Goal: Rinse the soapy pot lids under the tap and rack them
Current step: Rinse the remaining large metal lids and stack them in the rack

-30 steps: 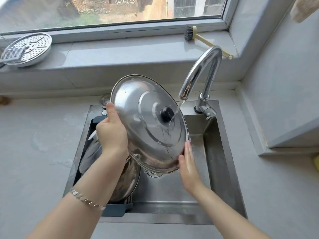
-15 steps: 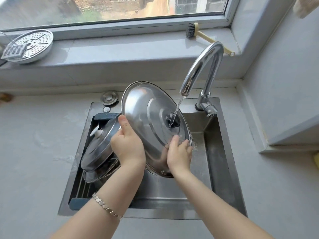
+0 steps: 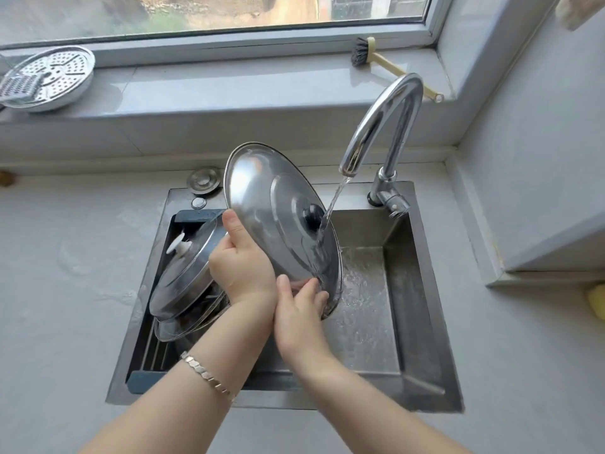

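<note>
Steel domed lid [image 3: 265,198] under glassy stream [image 3: 336,198]

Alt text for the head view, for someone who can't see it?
Left hand grips a large round steel pot lid with black knob, tilted under the running chrome tap; right hand touches its lower edge. Other lids lean in the dark sink rack.

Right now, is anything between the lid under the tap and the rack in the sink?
No loose object. The held lid sits just right of the rack, gripped by the left hand. The racked lids already take up most of it.
</note>
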Motion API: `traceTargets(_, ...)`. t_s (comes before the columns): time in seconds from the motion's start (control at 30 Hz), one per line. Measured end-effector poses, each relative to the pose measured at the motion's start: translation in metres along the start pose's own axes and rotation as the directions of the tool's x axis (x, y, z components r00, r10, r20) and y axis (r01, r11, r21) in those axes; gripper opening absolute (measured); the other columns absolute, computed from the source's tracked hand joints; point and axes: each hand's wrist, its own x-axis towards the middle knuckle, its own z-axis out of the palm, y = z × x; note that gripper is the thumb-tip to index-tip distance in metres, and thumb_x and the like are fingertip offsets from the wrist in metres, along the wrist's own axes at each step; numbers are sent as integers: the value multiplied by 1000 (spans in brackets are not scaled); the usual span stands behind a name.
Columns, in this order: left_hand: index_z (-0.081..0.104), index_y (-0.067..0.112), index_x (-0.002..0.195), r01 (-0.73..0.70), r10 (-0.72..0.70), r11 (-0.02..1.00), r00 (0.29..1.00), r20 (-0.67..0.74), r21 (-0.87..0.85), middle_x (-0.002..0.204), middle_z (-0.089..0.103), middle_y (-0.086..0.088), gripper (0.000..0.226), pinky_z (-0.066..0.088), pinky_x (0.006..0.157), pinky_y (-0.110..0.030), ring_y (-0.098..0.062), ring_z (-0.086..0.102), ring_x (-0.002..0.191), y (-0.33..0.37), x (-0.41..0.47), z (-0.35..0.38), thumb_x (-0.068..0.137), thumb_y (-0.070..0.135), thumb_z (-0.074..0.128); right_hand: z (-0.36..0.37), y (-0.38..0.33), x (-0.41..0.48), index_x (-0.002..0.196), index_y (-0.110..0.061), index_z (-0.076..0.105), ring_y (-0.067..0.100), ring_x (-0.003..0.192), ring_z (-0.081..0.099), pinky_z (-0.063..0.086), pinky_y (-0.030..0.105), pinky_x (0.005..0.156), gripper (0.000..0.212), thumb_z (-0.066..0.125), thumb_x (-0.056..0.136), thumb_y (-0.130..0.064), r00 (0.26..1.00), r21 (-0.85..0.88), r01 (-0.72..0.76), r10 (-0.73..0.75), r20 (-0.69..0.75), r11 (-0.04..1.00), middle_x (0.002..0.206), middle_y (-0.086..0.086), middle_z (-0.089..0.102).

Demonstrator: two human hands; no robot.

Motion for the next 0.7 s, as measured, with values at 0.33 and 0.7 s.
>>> traceTargets(0.33, 37, 8, 58, 104, -105, 994, 993, 56, 18, 55, 34, -6, 57, 33, 54, -32, -20, 33, 56, 0, 4, -9, 96, 50, 31, -53, 21, 107, 120, -4, 45, 29, 129, 37, 28, 36, 104, 52, 30, 89, -43, 945, 37, -10, 22, -326, 999, 140, 16, 39)
traceTargets(0.7, 32, 9, 54, 0, -25, 998, 932, 362, 67, 56, 33, -10, 55, 29, 57, -32, -21, 32, 57, -18, -3, -16, 95, 46, 37, -72, -46, 117, 143, -14, 31, 15, 144, 12, 5, 25, 115, 43, 29, 101, -21, 771, -407, 634, -578, 267, 657, 154, 4, 24)
